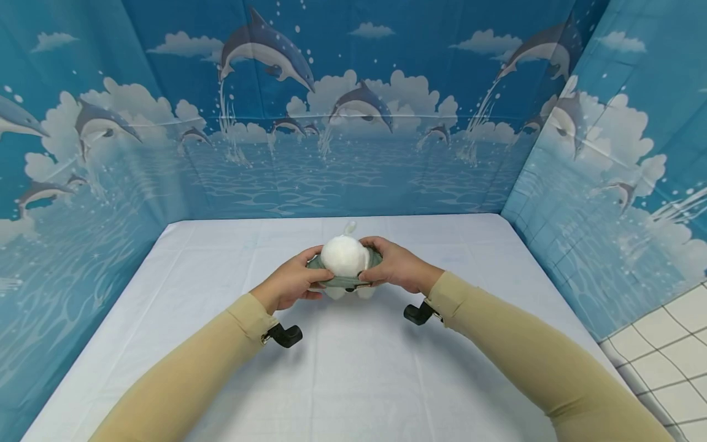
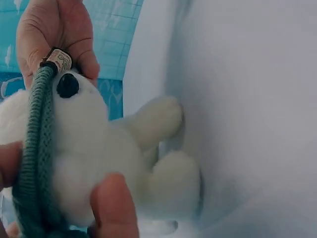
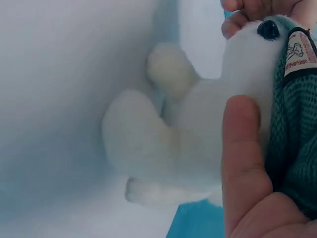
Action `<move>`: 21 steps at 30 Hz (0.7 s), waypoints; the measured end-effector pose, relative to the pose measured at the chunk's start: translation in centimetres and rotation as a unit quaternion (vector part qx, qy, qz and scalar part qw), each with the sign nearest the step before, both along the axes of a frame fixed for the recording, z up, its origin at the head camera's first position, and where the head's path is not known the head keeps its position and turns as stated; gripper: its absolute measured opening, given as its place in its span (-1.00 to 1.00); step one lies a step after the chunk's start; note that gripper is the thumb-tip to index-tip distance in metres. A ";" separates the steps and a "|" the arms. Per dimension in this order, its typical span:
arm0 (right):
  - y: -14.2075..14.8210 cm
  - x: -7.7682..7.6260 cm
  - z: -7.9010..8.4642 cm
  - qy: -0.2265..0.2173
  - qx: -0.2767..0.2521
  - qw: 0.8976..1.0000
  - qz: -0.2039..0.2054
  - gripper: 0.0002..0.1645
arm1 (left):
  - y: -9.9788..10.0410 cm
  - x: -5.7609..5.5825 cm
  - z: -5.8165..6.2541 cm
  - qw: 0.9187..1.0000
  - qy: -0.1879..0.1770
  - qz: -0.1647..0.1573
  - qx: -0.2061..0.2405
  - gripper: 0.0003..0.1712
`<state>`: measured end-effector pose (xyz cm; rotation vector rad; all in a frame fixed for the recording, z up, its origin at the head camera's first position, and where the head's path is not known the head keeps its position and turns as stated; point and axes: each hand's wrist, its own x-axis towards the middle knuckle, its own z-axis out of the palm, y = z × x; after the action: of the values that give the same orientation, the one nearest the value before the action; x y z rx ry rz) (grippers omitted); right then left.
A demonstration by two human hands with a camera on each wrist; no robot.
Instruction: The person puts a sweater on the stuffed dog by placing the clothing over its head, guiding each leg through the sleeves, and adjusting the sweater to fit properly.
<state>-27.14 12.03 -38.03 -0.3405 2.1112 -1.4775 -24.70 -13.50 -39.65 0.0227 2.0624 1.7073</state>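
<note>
A white plush toy (image 1: 345,256) stands on the white tabletop, held from both sides. Round its head runs a green knitted garment (image 2: 42,148), with white plush rising above it in the head view. The garment's front bears a small label (image 3: 300,55), and a shiny black bead (image 2: 68,85) shows beside it on the toy. My left hand (image 1: 293,279) grips the garment at the left side, thumb toward me. On the opposite side my right hand (image 1: 400,265) grips it too, its thumb lying along the toy's head. The toy's stubby legs (image 3: 133,134) point down to the cloth.
White cloth (image 1: 359,368) covers the table. Blue dolphin-print curtains (image 1: 353,166) enclose its back and sides. White tiles (image 1: 663,356) show at the lower right. A black wrist mount (image 1: 284,336) hangs under each sleeve.
</note>
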 end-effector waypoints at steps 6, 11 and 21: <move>0.2 0.1 -0.7 0.002 -0.002 1.000 0.006 0.06 | 0.2 0.3 -0.4 1.000 0.000 0.015 0.009 -0.10; 0.1 0.2 -1.0 0.009 -0.019 1.000 0.016 0.13 | 0.8 0.4 -0.9 0.998 0.020 0.038 0.036 -0.03; 0.0 0.1 -1.9 0.062 -0.012 0.997 0.051 0.24 | 0.9 0.3 -1.6 0.996 0.028 0.019 0.078 0.03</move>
<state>-27.02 12.03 -39.95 -0.5532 2.1395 -1.4576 -24.38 -12.60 -41.21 0.0828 1.9760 1.9079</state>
